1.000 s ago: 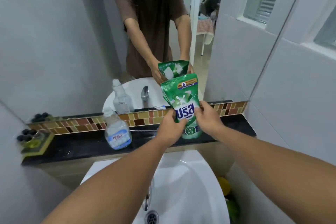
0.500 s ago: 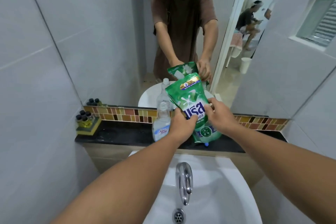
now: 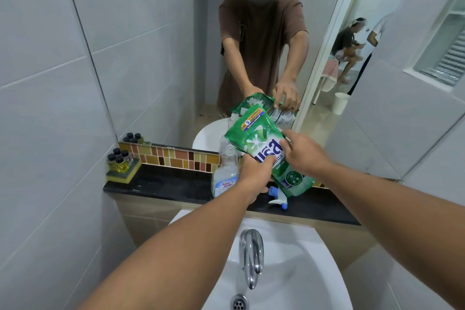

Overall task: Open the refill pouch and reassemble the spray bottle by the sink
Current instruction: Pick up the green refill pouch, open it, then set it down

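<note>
Gripping the green pouch (image 3: pixel 261 143) at its middle, the left hand (image 3: pixel 254 176) and right hand (image 3: pixel 302 153) are both clamping it, tilted, above the bench (image 3: pixel 163 184); the capless bottle (image 3: pixel 225 173) is standing at the left hand's 9 o'clock, the spray head (image 3: pixel 278 197) lying at its 4 o'clock; squeezing while tearing could be spurting liquid; a swinging elbow could be toppling the bottle.

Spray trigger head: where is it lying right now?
The spray trigger head lies on the black ledge behind the sink, just under the green refill pouch and right of the clear spray bottle.
</note>
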`<state>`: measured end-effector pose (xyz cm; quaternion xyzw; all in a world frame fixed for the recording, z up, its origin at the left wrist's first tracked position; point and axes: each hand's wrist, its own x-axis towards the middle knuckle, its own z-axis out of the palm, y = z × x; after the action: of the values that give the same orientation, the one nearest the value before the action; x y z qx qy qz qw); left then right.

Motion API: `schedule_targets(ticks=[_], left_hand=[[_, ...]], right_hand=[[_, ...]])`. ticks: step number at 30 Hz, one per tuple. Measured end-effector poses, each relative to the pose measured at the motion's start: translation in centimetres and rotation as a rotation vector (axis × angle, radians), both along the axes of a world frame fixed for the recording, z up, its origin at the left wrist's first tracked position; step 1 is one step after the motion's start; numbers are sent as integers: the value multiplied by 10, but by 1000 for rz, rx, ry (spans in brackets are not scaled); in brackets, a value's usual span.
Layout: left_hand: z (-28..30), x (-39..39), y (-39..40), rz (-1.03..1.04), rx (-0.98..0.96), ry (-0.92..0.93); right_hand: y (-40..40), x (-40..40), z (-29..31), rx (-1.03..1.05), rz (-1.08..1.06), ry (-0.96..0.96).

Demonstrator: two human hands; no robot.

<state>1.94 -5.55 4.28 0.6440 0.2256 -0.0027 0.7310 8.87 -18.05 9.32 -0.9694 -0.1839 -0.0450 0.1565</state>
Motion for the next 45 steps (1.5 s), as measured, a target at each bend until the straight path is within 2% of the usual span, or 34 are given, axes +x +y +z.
schedule_targets(ticks=[14, 45], left_hand=[[0, 6, -7, 17, -107, -9], [24, 18, -17, 52, -317, -19]], right_hand=[[6, -1, 28, -163, 65, -48], [21, 5, 63, -311, 121, -152]])
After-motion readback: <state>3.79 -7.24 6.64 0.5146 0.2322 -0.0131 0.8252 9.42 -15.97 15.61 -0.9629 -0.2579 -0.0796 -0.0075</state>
